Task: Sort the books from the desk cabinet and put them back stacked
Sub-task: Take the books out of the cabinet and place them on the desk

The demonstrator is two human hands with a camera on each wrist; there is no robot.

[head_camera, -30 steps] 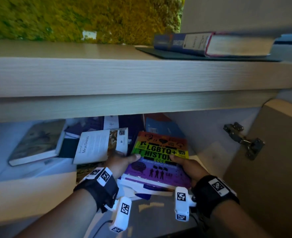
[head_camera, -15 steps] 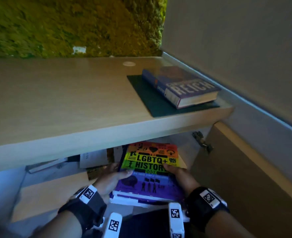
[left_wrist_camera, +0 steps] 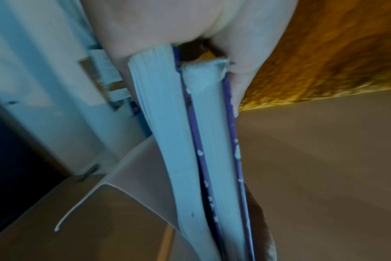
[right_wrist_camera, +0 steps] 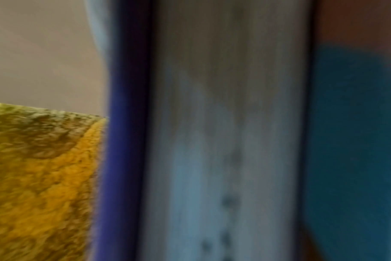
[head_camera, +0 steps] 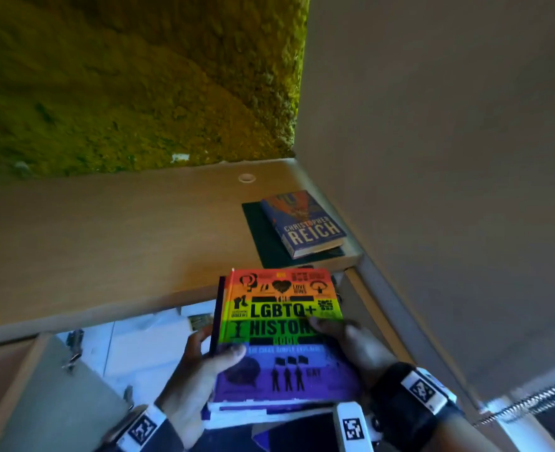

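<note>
A rainbow-covered LGBTQ+ history book (head_camera: pixel 279 324) tops a small stack that both hands hold up in front of the desk edge. My left hand (head_camera: pixel 204 363) grips the stack's left edge, thumb on the cover. My right hand (head_camera: pixel 344 337) grips the right edge, thumb over the title. The left wrist view shows the page edges of two books (left_wrist_camera: pixel 203 150) pressed together; the right wrist view is filled by blurred pages (right_wrist_camera: pixel 223 141). On the desk top (head_camera: pixel 123 239) a blue Reich book (head_camera: pixel 305 223) lies on a dark flat book (head_camera: pixel 263 246).
Below the desk, the open cabinet (head_camera: pixel 145 340) shows pale shelf and a few papers. Its left door (head_camera: pixel 51 393) and right door (head_camera: pixel 387 321) stand open. A mossy green wall (head_camera: pixel 132 79) is behind the desk, a beige wall (head_camera: pixel 449 158) on the right.
Both hands have lifted the stack out of the cabinet and up to desk height. The view has swung upward, so the cabinet's inside is mostly hidden now.
</note>
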